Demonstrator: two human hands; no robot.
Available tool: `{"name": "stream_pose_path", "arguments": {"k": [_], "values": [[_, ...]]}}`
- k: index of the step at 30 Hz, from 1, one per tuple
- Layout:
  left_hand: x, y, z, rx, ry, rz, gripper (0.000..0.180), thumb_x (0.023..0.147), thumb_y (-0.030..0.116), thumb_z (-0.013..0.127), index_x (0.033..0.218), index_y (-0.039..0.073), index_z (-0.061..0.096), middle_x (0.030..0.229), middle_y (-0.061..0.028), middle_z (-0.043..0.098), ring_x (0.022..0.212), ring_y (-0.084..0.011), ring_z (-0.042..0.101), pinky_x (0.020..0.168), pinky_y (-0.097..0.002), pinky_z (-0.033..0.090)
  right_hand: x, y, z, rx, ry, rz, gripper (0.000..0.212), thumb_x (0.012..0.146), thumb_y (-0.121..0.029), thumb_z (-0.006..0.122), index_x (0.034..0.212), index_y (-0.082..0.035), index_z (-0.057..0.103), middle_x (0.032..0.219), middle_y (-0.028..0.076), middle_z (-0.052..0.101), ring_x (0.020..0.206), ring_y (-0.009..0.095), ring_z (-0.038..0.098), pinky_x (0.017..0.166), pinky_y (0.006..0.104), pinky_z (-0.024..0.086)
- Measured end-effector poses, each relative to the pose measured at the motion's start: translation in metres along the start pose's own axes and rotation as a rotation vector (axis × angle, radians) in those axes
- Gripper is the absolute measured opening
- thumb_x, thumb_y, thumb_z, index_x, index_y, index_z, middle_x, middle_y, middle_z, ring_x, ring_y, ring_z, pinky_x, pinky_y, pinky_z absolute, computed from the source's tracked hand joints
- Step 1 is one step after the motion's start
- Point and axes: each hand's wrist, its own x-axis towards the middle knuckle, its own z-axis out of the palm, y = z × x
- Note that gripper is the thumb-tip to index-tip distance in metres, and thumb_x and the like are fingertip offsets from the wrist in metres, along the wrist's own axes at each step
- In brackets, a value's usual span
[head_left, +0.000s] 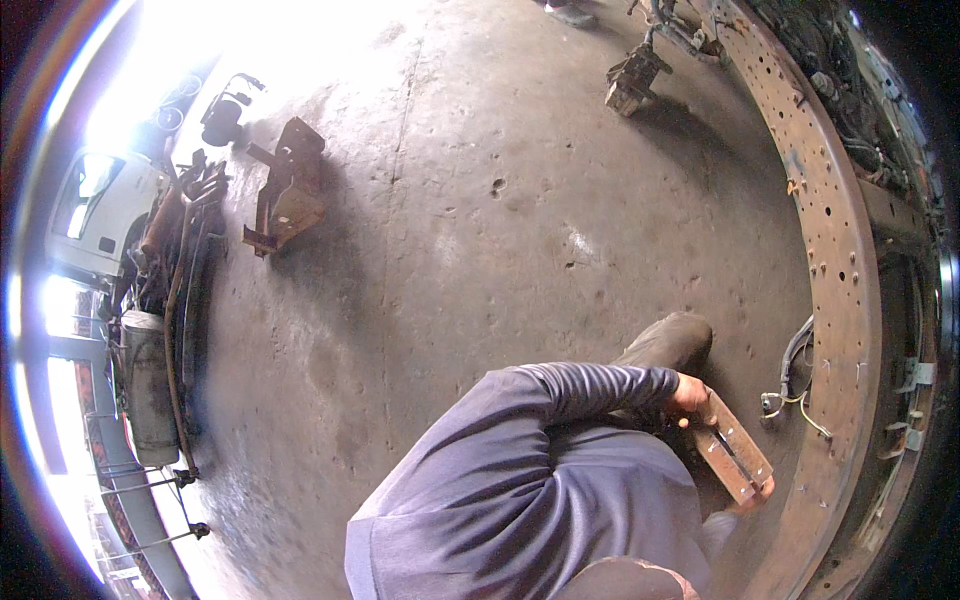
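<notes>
I hold a rusty flat metal bracket with a slot down its middle, close against the perforated chassis rail on the right. My left hand, at the end of a blue-grey sleeve, grips the bracket's upper end. Only a little of my right hand shows, at the bracket's lower end, mostly hidden behind it. My torso fills the lower middle of the picture, and my dark boot stands on the concrete floor just above the left hand.
Loose wires hang from the rail beside the bracket. A rusty bracket assembly lies on the floor at upper left and another part at the top. A vehicle frame with a grey tank and a white cab line the left.
</notes>
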Motion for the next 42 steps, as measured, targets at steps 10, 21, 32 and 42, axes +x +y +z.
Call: {"name": "stream_pose_path", "arguments": {"k": [10,21,32,42], "values": [[0.016,-0.008,-0.006,-0.013,-0.051,-0.026,0.031,0.094,0.019,0.067,0.124,0.011,0.07,0.1,-0.0016,0.074,0.067,-0.0087,0.063,0.045,-0.0228,0.048,-0.002,0.006,-0.009,0.019,0.021,0.001,0.066,0.093,-0.054,0.068,0.13,0.0,0.056,0.124,0.013,0.056,0.115,0.028,0.055,0.103,0.0418,0.043],[0.016,-0.008,-0.005,0.025,-0.009,-0.036,0.023,0.095,0.024,0.069,0.112,0.01,0.073,0.09,0.0,0.071,0.068,-0.0117,0.06,0.054,-0.0271,0.049,-0.007,0.0,-0.016,0.024,0.034,-0.002,0.066,0.093,-0.053,0.069,0.131,0.0,0.055,0.124,0.013,0.056,0.116,0.027,0.054,0.103,0.0418,0.042],[0.012,-0.007,0.003,-0.032,-0.032,-0.05,0.027,0.094,0.02,0.069,0.118,0.009,0.071,0.091,-0.0006,0.072,0.064,-0.0103,0.059,0.051,-0.026,0.047,-0.011,0.014,-0.04,0.061,0.049,-0.009,0.066,0.093,-0.052,0.069,0.131,-0.001,0.055,0.124,0.012,0.056,0.116,0.027,0.054,0.103,0.0418,0.042],[0.02,-0.018,-0.006,0.131,0.033,0.003,0.028,0.094,0.019,0.068,0.118,0.006,0.071,0.09,-0.0017,0.072,0.062,-0.0101,0.058,0.049,-0.0264,0.046,-0.025,-0.007,-0.027,0.094,0.072,-0.069,0.038,0.097,-0.027,0.068,0.125,-0.003,0.06,0.111,0.006,0.061,0.102,0.02,0.058,0.091,0.0354,0.047]]}}
